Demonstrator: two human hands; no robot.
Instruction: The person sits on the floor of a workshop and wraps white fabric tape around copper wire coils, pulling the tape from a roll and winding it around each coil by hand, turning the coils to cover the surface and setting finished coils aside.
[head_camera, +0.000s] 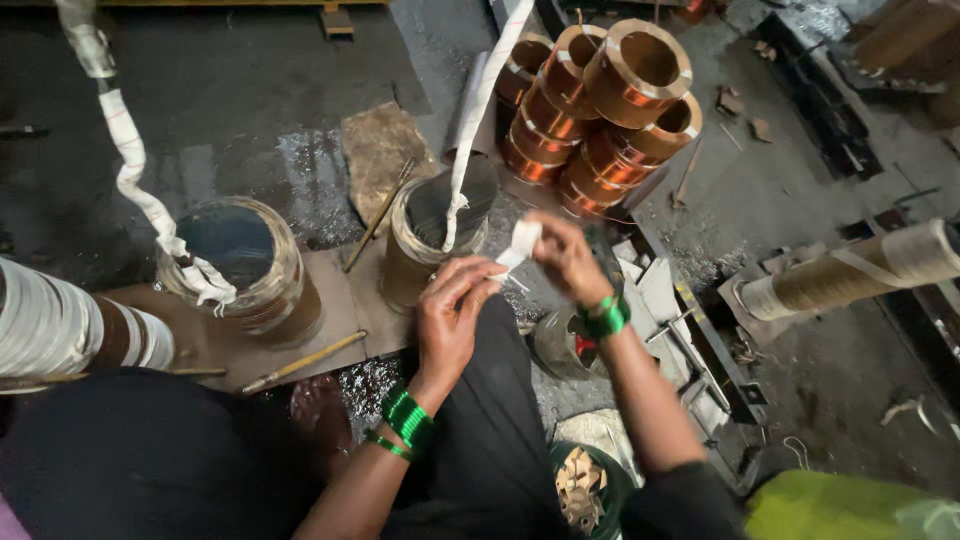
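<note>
1. Left hand (452, 318): yours was curled, fingertips pinched on the lower end of the white cloth tape (518, 243), green bangles at the wrist.
2. Right hand (566, 255): yours was closed round the same tape end from the far side, thumb and fingers gripping it just beside the left fingertips; green bangles here too.
3. White cloth tape: ran from between your hands up and away past the wound coil (432, 235), a long strip rising out of the top of the view.
4. Wound coil: stood upright just beyond your left hand, brown-wrapped, on a brown board (335, 320) shared with a second coil (243, 262) farther to the left, which had its own tape strip trailing up.
5. Copper coils (600, 95): stacked well beyond your right hand, bare and shiny.
6. Wooden sticks (305, 361): lay on the board, left of your left hand.
7. Step in hand, as judged: you were preparing or folding the free tape end, both hands working it.
8. Next move, as judged: would have called for steady tension and a firm pinch so the tape end stayed flat against the coil.
</note>
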